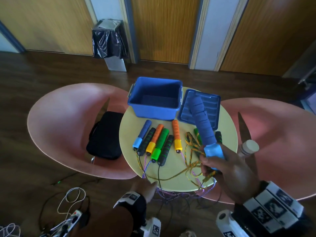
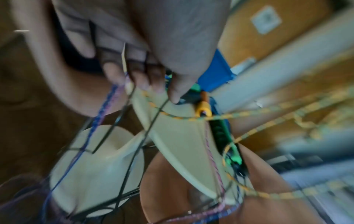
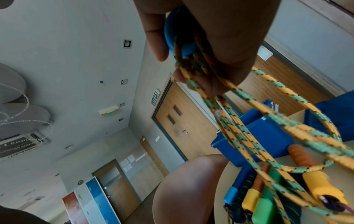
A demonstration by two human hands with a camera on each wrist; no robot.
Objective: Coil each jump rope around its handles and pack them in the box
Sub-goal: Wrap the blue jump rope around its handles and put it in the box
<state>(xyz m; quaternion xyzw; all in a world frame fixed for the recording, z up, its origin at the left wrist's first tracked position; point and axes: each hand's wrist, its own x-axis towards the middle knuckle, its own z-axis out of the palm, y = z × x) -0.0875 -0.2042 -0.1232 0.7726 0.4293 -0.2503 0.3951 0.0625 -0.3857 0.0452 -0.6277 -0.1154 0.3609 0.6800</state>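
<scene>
On the round yellow desk [image 1: 130, 134] stands a blue box [image 1: 154, 98], lid off, its inside showing only a bare dark floor. Blue lid [image 1: 209, 106] lies flat just to the right of the box, ribbed side up.

Right hand [image 1: 227, 166] raised above the near right part of the desk. Grip closed round the light-blue collar of a blue handle [image 1: 202, 122], which slants up and away over the lid. Same grip also pinches several loops of orange-and-green rope [image 3: 237, 130] against the handle's end; more of that rope lies tangled on the desk below the hand.

Left hand [image 1: 145, 187] low at the desk's near edge. Wrist view is blurred, but fingers [image 2: 114, 71] are bent down among thin cords hanging over the edge: a black cord [image 2: 151, 121] and a blue-and-pink cord [image 2: 101, 112] run out from between them. Whether the grip truly has hold of them, cannot tell.

Other handles lie side by side in front of the box: second blue handle [image 1: 142, 134] leftmost, then black-and-green, orange [image 1: 153, 137], green [image 1: 160, 141], another black-and-green, and a further orange handle [image 1: 176, 135] a little apart to the right. Their cords trail toward the near edge.

Two pink chairs flank the desk; a black bag [image 1: 105, 135] sits on the left chair [image 1: 59, 125]. A clear bottle with a pale cap [image 1: 248, 147] shows beside the right hand.
</scene>
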